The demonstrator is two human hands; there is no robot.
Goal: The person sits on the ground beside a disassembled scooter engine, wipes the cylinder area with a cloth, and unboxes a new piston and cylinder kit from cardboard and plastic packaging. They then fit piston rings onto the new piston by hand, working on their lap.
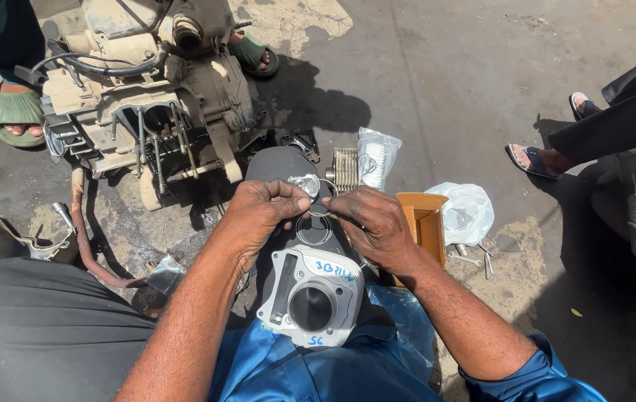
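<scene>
Pinching a thin piston ring (318,211) between them, the left hand (258,212) and right hand (374,223) sit closed at 12 o'clock above the cylinder block (310,294); best spread it gently, evenly, avoiding twist

The metal block (310,294) with 1 big round hole sits on the person's lap, in the middle. Just above it, the left hand (258,216) and the right hand (374,223) meet. A thin ring (313,229) is between them, held by the fingers of both hands. A small shiny packet (304,184) is at the left hand's fingertips.

Behind the hands, to the left, the engine (147,104) stands on the ground (444,89). A hose (83,238) lies in front of the engine. To the right of the hands is an open box (422,219). A plastic bag (467,212) lies right of the box. 2 small tools (474,257) lie just in front of the bag.
</scene>
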